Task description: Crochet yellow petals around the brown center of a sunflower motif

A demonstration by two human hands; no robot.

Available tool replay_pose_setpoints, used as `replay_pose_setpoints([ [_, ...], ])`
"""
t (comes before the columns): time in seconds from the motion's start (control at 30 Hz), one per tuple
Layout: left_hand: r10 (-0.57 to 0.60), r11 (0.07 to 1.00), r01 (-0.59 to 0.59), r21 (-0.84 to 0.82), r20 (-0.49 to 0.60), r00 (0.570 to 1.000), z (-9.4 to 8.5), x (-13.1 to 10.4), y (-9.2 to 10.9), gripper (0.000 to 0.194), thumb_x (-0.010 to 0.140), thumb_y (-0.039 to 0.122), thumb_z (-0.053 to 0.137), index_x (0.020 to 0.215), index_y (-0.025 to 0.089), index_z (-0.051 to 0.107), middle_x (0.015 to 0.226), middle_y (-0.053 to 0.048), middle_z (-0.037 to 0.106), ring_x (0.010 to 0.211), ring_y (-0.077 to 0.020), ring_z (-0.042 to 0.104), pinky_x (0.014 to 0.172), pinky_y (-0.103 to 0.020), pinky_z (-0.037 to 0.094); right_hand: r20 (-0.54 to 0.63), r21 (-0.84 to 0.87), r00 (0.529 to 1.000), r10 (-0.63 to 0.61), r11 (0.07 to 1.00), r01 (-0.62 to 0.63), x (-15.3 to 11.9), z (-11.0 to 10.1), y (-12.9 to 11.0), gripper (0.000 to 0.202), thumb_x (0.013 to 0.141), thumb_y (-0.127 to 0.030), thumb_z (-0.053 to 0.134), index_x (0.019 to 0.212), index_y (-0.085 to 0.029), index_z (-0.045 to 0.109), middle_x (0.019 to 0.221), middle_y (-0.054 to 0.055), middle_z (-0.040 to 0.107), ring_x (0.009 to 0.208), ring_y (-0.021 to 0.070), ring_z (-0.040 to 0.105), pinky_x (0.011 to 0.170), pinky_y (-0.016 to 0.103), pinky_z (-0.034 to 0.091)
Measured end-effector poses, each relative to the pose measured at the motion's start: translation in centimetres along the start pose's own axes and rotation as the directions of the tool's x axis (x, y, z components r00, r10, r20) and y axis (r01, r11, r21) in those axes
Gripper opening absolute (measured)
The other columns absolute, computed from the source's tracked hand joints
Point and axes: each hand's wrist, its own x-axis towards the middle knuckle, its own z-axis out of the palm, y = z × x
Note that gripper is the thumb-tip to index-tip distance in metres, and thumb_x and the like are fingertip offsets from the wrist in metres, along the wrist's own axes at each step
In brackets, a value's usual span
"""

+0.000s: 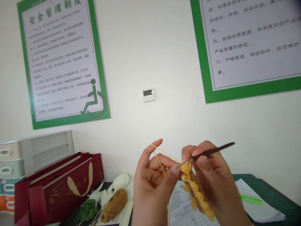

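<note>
A yellow crocheted piece [196,191] hangs between my two hands, with a brownish inner side showing. My left hand [154,175] pinches its upper left edge between thumb and a finger, while yellow yarn [164,152] loops over the raised index finger and runs to the work. In my right hand [211,171] is a crochet hook [213,151] with a dark handle, held between thumb and fingers. The hook's metal tip points left and meets the top of the yellow piece beside my left thumb.
Printed sheets [185,215] lie below my hands. At right, a green cutting mat [270,194] bears white paper [256,210] and a bright green item [251,199]. Left are brown yarn [114,204], green yarn [86,211], white yarn [121,181], a red gift bag [63,191] and stacked drawers [11,171].
</note>
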Motion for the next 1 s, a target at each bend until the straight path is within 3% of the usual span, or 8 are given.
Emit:
replay_pose_setpoints([
  [0.13, 0.04, 0.999, -0.039, 0.031, -0.026, 0.999, 0.4, -0.5, 0.1, 0.057, 0.079, 0.007, 0.082, 0.131, 0.018, 0.062, 0.069, 0.003, 0.071, 0.065, -0.0113, 0.068, 0.068, -0.02, 0.055, -0.015, -0.116, 0.998, -0.061, 0.992, 0.059, -0.1, -0.5, -0.1, 0.012, 0.098, -0.04, 0.065, 0.094, -0.029, 0.062, 0.086, -0.002, 0.07, 0.08, 0.0132, 0.064, 0.074, 0.027, 0.051],
  [0.33, 0.068, 0.997, -0.066, 0.038, -0.036, 0.997, 0.7, -0.6, 0.1, 0.05, 0.081, 0.007, 0.079, 0.127, 0.017, 0.064, 0.068, 0.004, 0.07, 0.065, -0.0104, 0.069, 0.068, -0.019, 0.055, 0.076, -0.236, 0.973, -0.216, 0.945, 0.228, -0.2, -0.9, -0.5, 0.009, 0.106, -0.029, 0.049, 0.102, -0.029, 0.057, 0.088, 0.0, 0.071, 0.088, 0.0164, 0.062, 0.079, 0.031, 0.05],
  [0.67, 0.09, 0.994, -0.087, 0.068, -0.041, 0.995, 0.6, -0.5, 0.0, 0.048, 0.08, 0.009, 0.081, 0.125, 0.02, 0.066, 0.066, 0.005, 0.069, 0.065, -0.0107, 0.069, 0.068, -0.019, 0.055, 0.199, -0.392, 0.901, -0.386, 0.811, 0.434, 0.3, -0.8, -1.2, 0.007, 0.105, -0.025, 0.05, 0.104, -0.026, 0.057, 0.087, 0.001, 0.074, 0.089, 0.02, 0.063, 0.082, 0.039, 0.049],
  [0.83, 0.112, 0.99, -0.106, 0.096, -0.061, 0.992, 0.5, -0.5, -0.1, 0.05, 0.079, 0.011, 0.082, 0.125, 0.02, 0.066, 0.066, 0.004, 0.069, 0.063, -0.0114, 0.067, 0.066, -0.02, 0.054, 0.3, -0.551, 0.832, -0.466, 0.627, 0.55, 0.3, -0.9, -2.0, 0.01, 0.103, -0.02, 0.052, 0.107, -0.026, 0.06, 0.088, 0.002, 0.076, 0.092, 0.0222, 0.065, 0.087, 0.046, 0.048],
  [0.97, 0.101, 0.988, -0.092, 0.126, -0.075, 0.992, 0.5, -0.6, -0.1, 0.053, 0.077, 0.013, 0.085, 0.126, 0.021, 0.066, 0.067, 0.004, 0.068, 0.062, -0.0112, 0.066, 0.063, -0.02, 0.053, 0.469, -0.637, 0.722, -0.51, 0.371, 0.676, 0.1, -1.1, -2.9, 0.013, 0.095, -0.018, 0.063, 0.104, -0.027, 0.066, 0.093, 0.002, 0.081, 0.085, 0.0232, 0.07, 0.089, 0.05, 0.045],
  [1.0, 0.096, 0.987, -0.085, 0.134, -0.078, 0.992, 0.5, -0.6, -0.1, 0.055, 0.077, 0.013, 0.085, 0.127, 0.021, 0.065, 0.067, 0.004, 0.068, 0.062, -0.0114, 0.066, 0.064, -0.02, 0.054, 0.47, -0.652, 0.712, -0.521, 0.339, 0.678, -0.1, -1.1, -3.1, 0.013, 0.091, -0.018, 0.069, 0.1, -0.028, 0.07, 0.092, 0.001, 0.082, 0.082, 0.0231, 0.071, 0.089, 0.05, 0.045],
])
